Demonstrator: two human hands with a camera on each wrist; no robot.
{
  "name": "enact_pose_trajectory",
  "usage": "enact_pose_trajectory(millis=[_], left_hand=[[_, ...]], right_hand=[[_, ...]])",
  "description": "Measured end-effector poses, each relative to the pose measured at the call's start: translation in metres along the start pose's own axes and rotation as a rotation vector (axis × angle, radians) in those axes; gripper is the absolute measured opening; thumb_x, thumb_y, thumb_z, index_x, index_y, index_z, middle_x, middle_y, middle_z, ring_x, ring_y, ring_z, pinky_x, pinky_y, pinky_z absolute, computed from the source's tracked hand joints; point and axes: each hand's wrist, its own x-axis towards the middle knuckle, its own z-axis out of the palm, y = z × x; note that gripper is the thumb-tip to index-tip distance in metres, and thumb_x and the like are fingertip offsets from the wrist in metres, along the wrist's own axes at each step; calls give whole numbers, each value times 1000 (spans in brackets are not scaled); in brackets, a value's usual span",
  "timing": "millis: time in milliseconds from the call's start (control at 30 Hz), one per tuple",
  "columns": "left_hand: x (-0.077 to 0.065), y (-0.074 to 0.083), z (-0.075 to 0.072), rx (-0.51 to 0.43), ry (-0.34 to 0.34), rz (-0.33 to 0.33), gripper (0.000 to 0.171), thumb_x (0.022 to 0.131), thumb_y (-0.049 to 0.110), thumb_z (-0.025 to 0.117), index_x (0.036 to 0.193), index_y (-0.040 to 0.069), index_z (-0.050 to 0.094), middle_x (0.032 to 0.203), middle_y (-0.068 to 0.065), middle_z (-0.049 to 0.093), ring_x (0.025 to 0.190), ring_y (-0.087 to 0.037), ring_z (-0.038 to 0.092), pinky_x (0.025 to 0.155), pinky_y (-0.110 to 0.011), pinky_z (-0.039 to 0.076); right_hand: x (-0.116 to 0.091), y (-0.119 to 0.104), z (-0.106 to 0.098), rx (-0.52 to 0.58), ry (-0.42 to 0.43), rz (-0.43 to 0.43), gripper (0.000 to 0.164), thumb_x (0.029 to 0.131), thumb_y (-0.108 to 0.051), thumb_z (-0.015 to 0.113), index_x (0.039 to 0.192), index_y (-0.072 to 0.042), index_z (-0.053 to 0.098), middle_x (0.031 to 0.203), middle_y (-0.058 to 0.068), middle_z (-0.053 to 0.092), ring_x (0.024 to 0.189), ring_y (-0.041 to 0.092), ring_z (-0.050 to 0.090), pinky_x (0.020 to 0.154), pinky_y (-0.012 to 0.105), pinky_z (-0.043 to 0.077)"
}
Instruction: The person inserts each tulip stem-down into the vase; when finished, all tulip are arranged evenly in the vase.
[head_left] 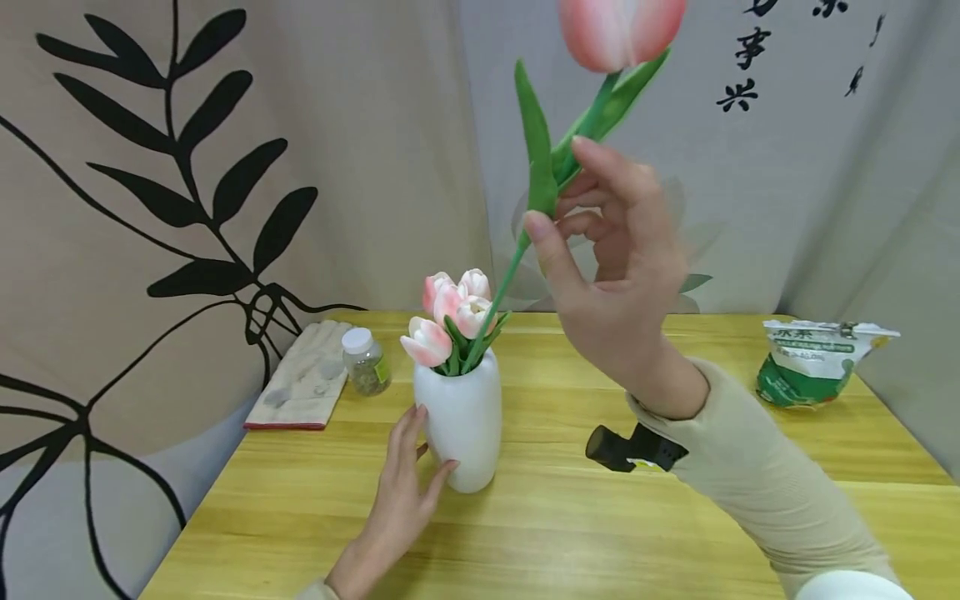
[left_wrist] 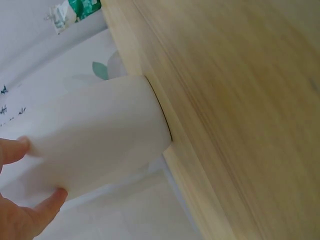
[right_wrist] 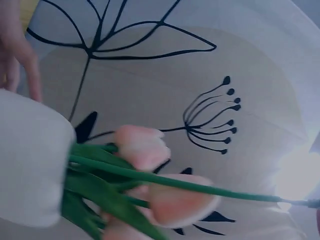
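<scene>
High over the table, my right hand [head_left: 622,242] pinches a pink artificial tulip [head_left: 611,108] by its green stem and leaves, between thumb and fingers. Its long stem slants down to the mouth of a white vase [head_left: 461,425], and in the right wrist view the stem [right_wrist: 200,187] runs up to the rim among the other flowers. Several pale pink tulips [head_left: 429,340] stand bunched in the vase. Low on the vase's left side, my left hand [head_left: 401,483] holds it with thumb in front and fingers around the side. The vase [left_wrist: 100,135] stands upright on the wooden table.
Left of the vase, a small jar [head_left: 366,362] with a white lid stands beside a folded cloth [head_left: 300,375]. A green and white packet [head_left: 813,367] sits at the back right of the table [head_left: 570,533]. Printed curtains [head_left: 390,150] hang behind.
</scene>
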Motion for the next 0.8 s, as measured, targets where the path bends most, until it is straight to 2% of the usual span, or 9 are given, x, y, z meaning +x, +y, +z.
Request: enact_pose_trajectory(millis=[100, 267, 500, 600, 800], left_hand=[[0, 0, 1, 4, -5, -3, 92, 66, -2, 73, 138, 2, 16, 130, -24, 31, 112, -39, 45, 78, -34, 58], [-1, 1, 1, 7, -12, 1, 92, 67, -1, 73, 138, 1, 15, 131, -24, 29, 112, -40, 44, 78, -34, 58], [2, -1, 0, 4, 8, 23, 92, 65, -3, 74, 137, -1, 16, 131, -25, 30, 112, -38, 44, 78, -33, 58], [2, -1, 0, 2, 5, 26, 92, 66, -3, 73, 137, 0, 16, 131, -25, 30, 112, -38, 44, 78, -33, 58], [-1, 0, 1, 6, -16, 8, 92, 67, -1, 73, 138, 1, 14, 131, -24, 29, 113, -39, 44, 79, -34, 58]], right_hand=[[-9, 5, 2, -33, -46, -2, 37, 77, 5, 62, 105, 22, 45, 83, 25, 50, 72, 22, 56, 54, 21, 52], [-28, 11, 6, -68, -123, -26, 34, 76, 9, 62, 107, 14, 50, 83, 22, 51, 71, 21, 55, 55, 17, 52], [-49, 9, 12, -157, -171, -155, 26, 76, 3, 64, 97, 13, 51, 84, 22, 54, 65, 21, 56, 54, 18, 53], [-46, 7, 13, -173, -166, -179, 24, 75, 4, 63, 95, 12, 52, 81, 21, 54, 63, 21, 56, 52, 17, 52], [-23, 0, 17, -125, -190, -80, 26, 72, 11, 59, 97, 13, 53, 80, 18, 55, 67, 19, 56, 51, 16, 48]])
